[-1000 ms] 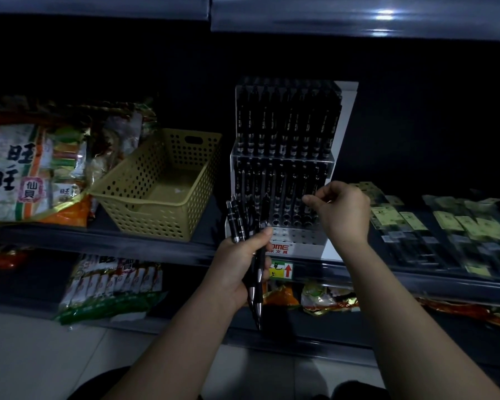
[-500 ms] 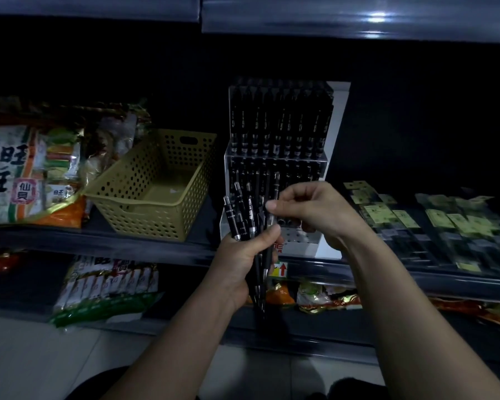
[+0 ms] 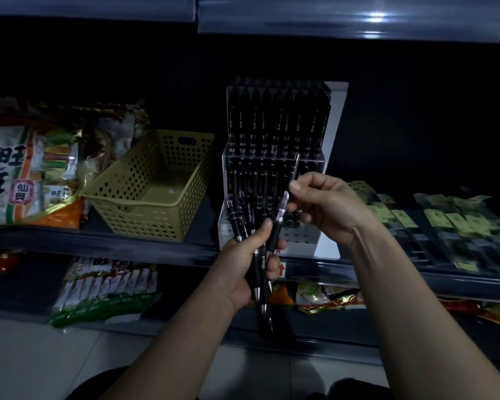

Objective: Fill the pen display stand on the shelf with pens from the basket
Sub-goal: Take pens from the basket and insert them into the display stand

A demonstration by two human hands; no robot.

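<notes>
Several black pens (image 3: 257, 281) sit bunched in the curled fist of the left hand (image 3: 240, 267), their count lost in the gloom. The right hand (image 3: 326, 206) pinches a single pen (image 3: 283, 204) before the display stand (image 3: 337, 116) on the shelf (image 3: 127, 243), near the basket (image 3: 133, 203); the stand's lower rows are murky.

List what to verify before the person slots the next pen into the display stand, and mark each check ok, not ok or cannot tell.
1. The right hand pinches one pen: ok.
2. That pen is clear of the bundle of pens: not ok, its lower end sits among the fingers of the left hand.
3. The left hand grips the bundle: ok.
4. The display stand has empty holes in its front row: ok.
5. The pen faces the same way as the stocked ones: cannot tell, too dim.
6. The basket is emptied: ok, no pens show in it.
</notes>
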